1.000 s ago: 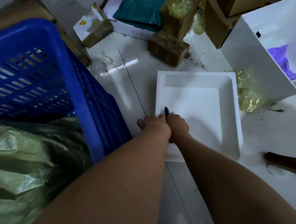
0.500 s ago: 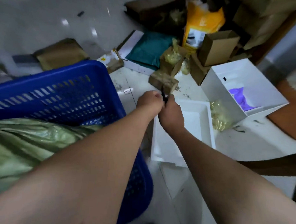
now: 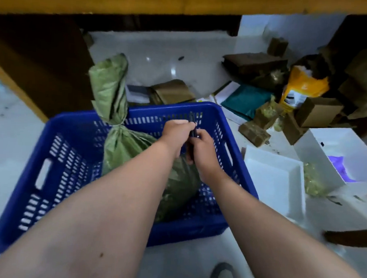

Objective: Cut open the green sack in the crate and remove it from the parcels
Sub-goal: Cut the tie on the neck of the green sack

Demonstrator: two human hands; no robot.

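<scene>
Both hands on a cutter above the crate.
Left hand [image 3: 177,131] and right hand [image 3: 201,148] each keep a closed grip on the dark cutter [image 3: 192,128], just above the green sack [image 3: 122,148] in the blue crate [image 3: 56,153].

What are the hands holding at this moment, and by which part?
Both hands hold one slim dark tool, probably a cutter: the left hand grips its upper part, the right hand its lower end, above the green sack.

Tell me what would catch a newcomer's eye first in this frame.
The big blue crate fills the middle of the floor, with the green sack in it, its tied neck rising above the far rim. Over the sack, the left hand and right hand meet on a slim dark cutter. To the right lies a white tray among scattered cardboard parcels.
</scene>
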